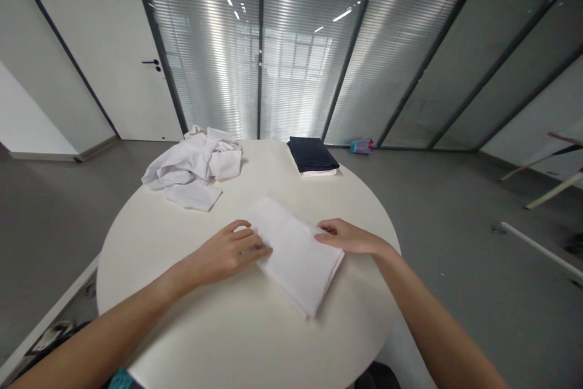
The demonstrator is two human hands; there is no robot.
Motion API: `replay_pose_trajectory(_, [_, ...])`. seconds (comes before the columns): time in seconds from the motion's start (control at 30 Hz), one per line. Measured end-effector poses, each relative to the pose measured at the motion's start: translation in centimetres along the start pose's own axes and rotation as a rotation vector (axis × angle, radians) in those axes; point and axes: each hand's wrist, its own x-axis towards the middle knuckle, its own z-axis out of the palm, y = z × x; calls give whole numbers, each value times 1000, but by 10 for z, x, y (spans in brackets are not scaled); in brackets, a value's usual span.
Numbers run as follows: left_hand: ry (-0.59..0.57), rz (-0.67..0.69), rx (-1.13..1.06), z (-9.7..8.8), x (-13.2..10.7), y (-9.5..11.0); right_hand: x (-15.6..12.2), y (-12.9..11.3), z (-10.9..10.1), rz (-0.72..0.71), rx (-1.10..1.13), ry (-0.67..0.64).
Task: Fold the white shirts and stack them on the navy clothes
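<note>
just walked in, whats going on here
One person stands at a round white table with both hands on a folded white cloth. The left hand is against the cloth's left side, and the fingers of the right hand touch its right side. Farther across the table lie a crumpled heap of white fabric and a folded dark navy garment on top of something white.

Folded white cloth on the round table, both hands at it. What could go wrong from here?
With the left hand and right hand at opposite edges of the folded white cloth, a slip could pull its layers out of line. The crumpled white cloth lies at the far rim of the table and might slide onto the floor.
</note>
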Motion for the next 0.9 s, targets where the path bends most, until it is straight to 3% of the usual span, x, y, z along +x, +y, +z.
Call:
replay_pose_trajectory(0.07, [64, -124, 47, 7, -2, -5, -10, -3, 2, 66, 103, 30])
replay_pose_trajectory(0.13, [95, -402, 59, 15, -2, -4, -17, -9, 6, 133, 283, 68])
replay_pose_trajectory(0.2, [41, -715, -54, 17, 1, 1, -21, -16, 12, 207, 505, 60])
replay_pose_trajectory(0.27, [-79, -901, -362, 14, 5, 8, -23, -24, 21, 265, 707, 17])
replay_pose_trajectory(0.4, [-250, -1047, -1109, -4, 13, 20, -26, -41, 42, 287, 973, 39])
replay_pose_trajectory(0.57, [-303, -1190, -1400, -19, 17, 34, -32, -56, 59, 326, 1121, 164])
replay_pose_trajectory(0.67, [-200, -1241, -1591, -13, 13, 48, -35, -64, 59, 314, 1170, 171])
replay_pose_trajectory(0.8, [82, -1373, -1766, 4, 9, 67, -34, -76, 51, 331, 1185, 214])
replay_pose_trajectory(0.9, [270, -1445, -1862, 6, 14, 70, -28, -82, 44, 338, 1169, 233])
